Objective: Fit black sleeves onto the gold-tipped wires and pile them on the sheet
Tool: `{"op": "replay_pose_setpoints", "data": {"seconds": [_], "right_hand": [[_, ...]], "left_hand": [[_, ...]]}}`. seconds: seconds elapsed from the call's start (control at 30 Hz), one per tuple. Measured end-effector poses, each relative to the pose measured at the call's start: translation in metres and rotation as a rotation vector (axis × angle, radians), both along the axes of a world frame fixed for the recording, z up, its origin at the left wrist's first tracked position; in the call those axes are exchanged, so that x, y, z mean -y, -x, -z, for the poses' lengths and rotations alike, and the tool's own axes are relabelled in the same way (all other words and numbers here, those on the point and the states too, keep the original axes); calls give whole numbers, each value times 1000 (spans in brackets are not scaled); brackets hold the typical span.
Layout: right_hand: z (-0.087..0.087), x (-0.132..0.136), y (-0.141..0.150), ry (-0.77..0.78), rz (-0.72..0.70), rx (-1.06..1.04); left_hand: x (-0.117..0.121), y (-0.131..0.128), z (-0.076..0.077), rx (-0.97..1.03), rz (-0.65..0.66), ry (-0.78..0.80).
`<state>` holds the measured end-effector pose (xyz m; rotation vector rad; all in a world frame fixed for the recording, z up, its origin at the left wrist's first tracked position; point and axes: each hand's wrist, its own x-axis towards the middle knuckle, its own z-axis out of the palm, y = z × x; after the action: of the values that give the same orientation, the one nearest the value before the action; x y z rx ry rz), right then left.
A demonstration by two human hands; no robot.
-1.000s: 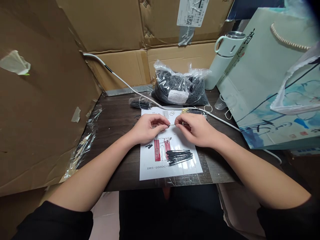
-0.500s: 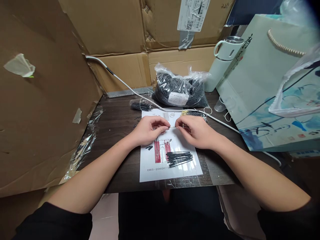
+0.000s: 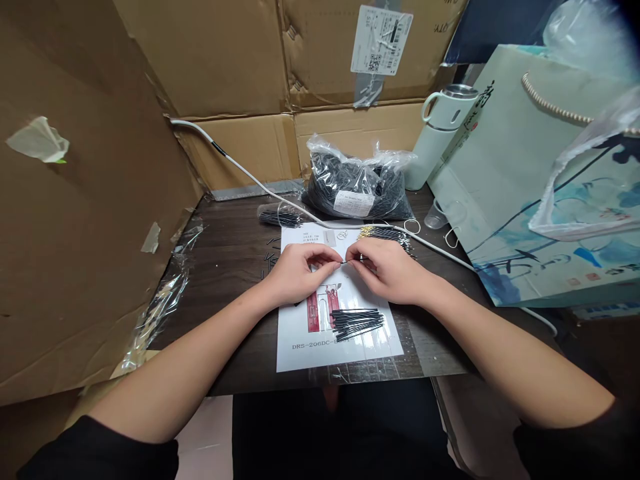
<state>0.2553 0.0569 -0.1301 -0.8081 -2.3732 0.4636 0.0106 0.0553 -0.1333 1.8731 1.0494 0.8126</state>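
Observation:
My left hand and my right hand meet nearly fingertip to fingertip above a printed sheet. Both are closed in a pinch on a thin black wire, of which only a short stretch shows between the fingers. Whether a small sleeve is hidden in my left fingertips, I cannot tell. Below my hands a pile of thin black wires lies on the sheet. Behind my right hand is a bundle of black wires with gold-coloured ends. Short black tube pieces are scattered beside my left hand.
A clear bag full of black pieces stands at the back, near a clear cup of black strips. A white cable crosses the table. To the right are a pale thermos and a paper bag. Cardboard walls the left.
My fingertips have drawn closer together, and less of the wire shows between them. The view has tilted slightly, so everything sits a little lower. The wire pile stays on the sheet.

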Motion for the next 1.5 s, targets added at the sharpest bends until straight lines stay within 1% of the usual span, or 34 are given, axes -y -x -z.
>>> {"op": "replay_pose_setpoints", "data": {"seconds": [0.17,0.33,0.4,0.63,0.73,1.07,1.23,1.5], "right_hand": [[1,-1,1,-1,0,-6],[2,0,2,13,0,-32],[2,1,3,18,-3,-37],[2,1,3,6,-2,-65],[2,1,3,3,17,-77],[-1,3,4,5,28,-93],[-2,4,4,16,36,-94],[-2,4,6,18,36,-102]], "left_hand": [[1,-1,0,17,-10,5],[1,-2,2,72,-28,75],[1,-1,2,71,-26,75],[1,-2,3,97,-41,51],[2,-2,3,71,-54,36],[8,-5,-3,50,-82,-96],[10,-5,-2,35,-98,-136],[10,-4,0,29,-94,-152]]}}
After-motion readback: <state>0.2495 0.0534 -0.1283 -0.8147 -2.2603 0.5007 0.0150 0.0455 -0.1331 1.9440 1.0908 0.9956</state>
